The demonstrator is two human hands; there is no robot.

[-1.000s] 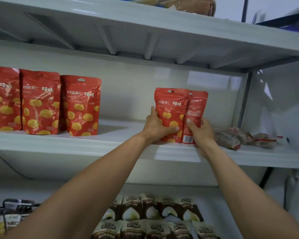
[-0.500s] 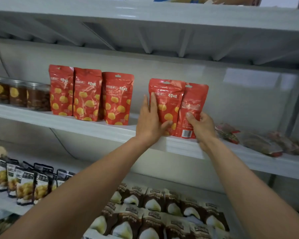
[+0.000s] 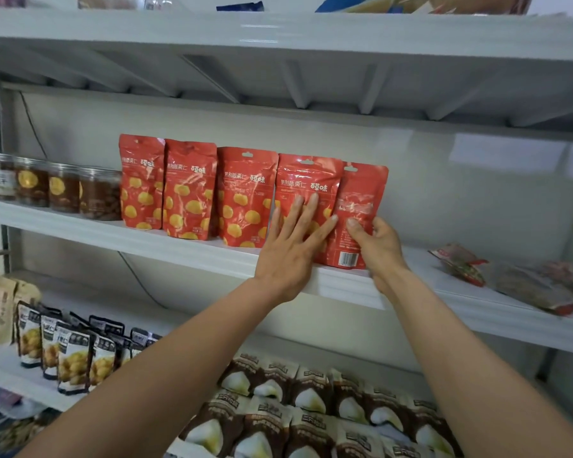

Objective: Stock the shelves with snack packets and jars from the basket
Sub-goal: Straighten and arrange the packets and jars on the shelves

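Two red snack packets stand on the white middle shelf (image 3: 192, 251). The front-facing red packet (image 3: 306, 181) shows yellow chestnuts, and my left hand (image 3: 293, 246) presses flat on it with straight, spread fingers. Just to its right stands the back-facing red packet (image 3: 361, 200), its barcode toward me; my right hand (image 3: 376, 244) grips its lower right edge, thumb on the face. Three more red packets (image 3: 192, 190) stand upright in a row directly to the left, the nearest touching the front-facing one.
Clear jars (image 3: 63, 188) of dark snacks stand at the shelf's left end. Flat packets (image 3: 463, 262) lie at its right end. Below are brown-and-white packets (image 3: 311, 411) and dark chestnut packets (image 3: 67, 355). The top shelf (image 3: 311, 38) overhangs closely.
Both hands have slid the two red packets left along the shelf until they sit against the row of three. My left hand has flattened from a grip to a press.
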